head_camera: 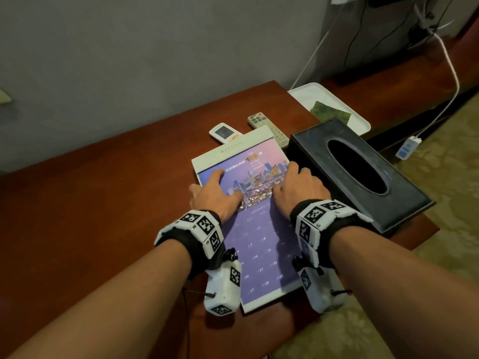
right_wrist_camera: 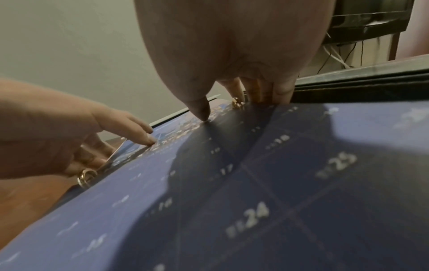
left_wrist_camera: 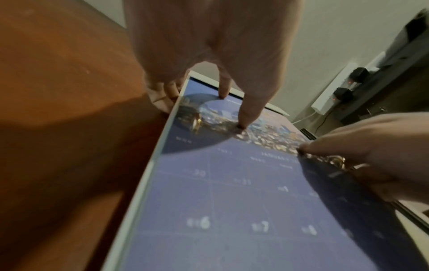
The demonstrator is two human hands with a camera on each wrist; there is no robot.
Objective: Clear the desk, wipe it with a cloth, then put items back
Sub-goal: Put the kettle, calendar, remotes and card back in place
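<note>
Both grips clamp the calendar [head_camera: 261,242] on the worktop [head_camera: 103,216]: left hand [head_camera: 216,195] at its left edge, right hand [head_camera: 300,191] beside the box [head_camera: 311,149].

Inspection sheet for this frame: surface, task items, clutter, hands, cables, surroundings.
Surface: reddish-brown desk, items grouped at its right end.
Job's things: calendar on the desk; black tissue box against its right edge; white remote and beige remote at its far edge, partly hidden by it.
Clutter: white tray holding a green cloth-like piece.
Hands: left hand grips the calendar's left edge; right hand grips its right edge, thumb on top.
Cables: white cable to a power strip on the floor; dark cables hang behind.
Surroundings: grey wall, patterned carpet.
</note>
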